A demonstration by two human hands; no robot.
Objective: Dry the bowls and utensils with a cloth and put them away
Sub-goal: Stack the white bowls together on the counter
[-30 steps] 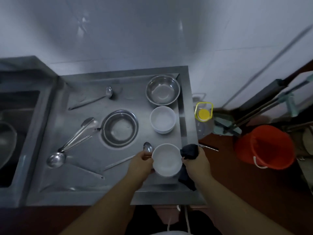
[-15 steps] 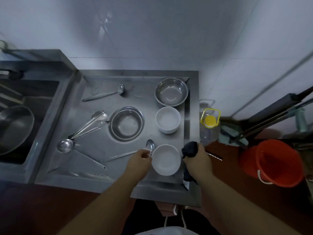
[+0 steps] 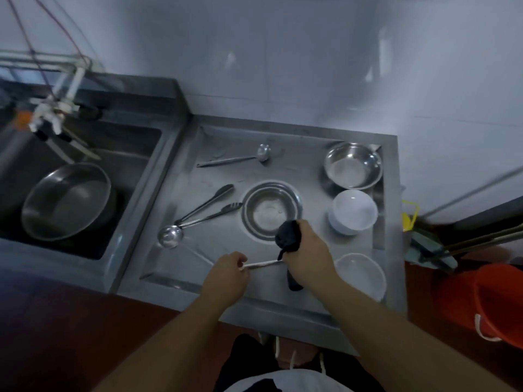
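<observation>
My left hand (image 3: 227, 274) grips the handle of a metal spoon (image 3: 261, 263) just above the steel drainboard (image 3: 226, 230). My right hand (image 3: 308, 254) is closed on a dark cloth (image 3: 288, 236) wrapped around the spoon's bowl end, which is hidden. A white bowl (image 3: 360, 274) sits on the drainboard at the front right, free of both hands. A second white bowl (image 3: 353, 212) stands behind it. One steel bowl (image 3: 352, 165) sits at the back right and another steel bowl (image 3: 270, 212) in the middle.
Tongs (image 3: 209, 206), a ladle (image 3: 171, 236) and a long spoon (image 3: 235, 158) lie on the drainboard's left part. A large steel basin (image 3: 66, 200) sits in the sink under the tap (image 3: 53, 114). An orange bucket (image 3: 492, 304) stands on the floor at right.
Both hands have left the front white bowl, which now rests on the drainboard. My left hand picked up the spoon beside it and my right hand brought the cloth onto it. The view shifted left.
</observation>
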